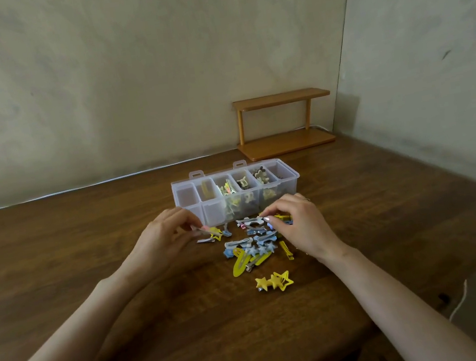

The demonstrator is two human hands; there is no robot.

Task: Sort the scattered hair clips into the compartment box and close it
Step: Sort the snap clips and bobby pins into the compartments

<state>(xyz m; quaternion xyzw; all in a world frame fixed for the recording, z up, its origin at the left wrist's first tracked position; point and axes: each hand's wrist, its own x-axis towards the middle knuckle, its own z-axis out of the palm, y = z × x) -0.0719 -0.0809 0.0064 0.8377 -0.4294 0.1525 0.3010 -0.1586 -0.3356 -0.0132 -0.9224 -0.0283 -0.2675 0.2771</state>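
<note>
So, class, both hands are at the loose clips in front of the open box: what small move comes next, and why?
Probably lift the yellow star clip at the left hand into the box: its fingertips seem to pinch it, and the box sits open just behind.

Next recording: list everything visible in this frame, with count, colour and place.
compartment box: one, clear plastic, open, mid-table beyond the pile.
sorted clips: several, yellow and tan, in the box's middle compartments.
loose hair clips: overlapping pile, uncountable, blue, yellow, silver, before the box.
yellow star clips: two, nearest the person, apart from the pile.
shelf: one, light wood, table's far right corner.
cable: one, white, along the wall's foot.
table: one, dark brown wood.
left hand: pinches a clip at the pile's left edge.
right hand: fingertips on clips at the pile's right; grip unclear.
</note>
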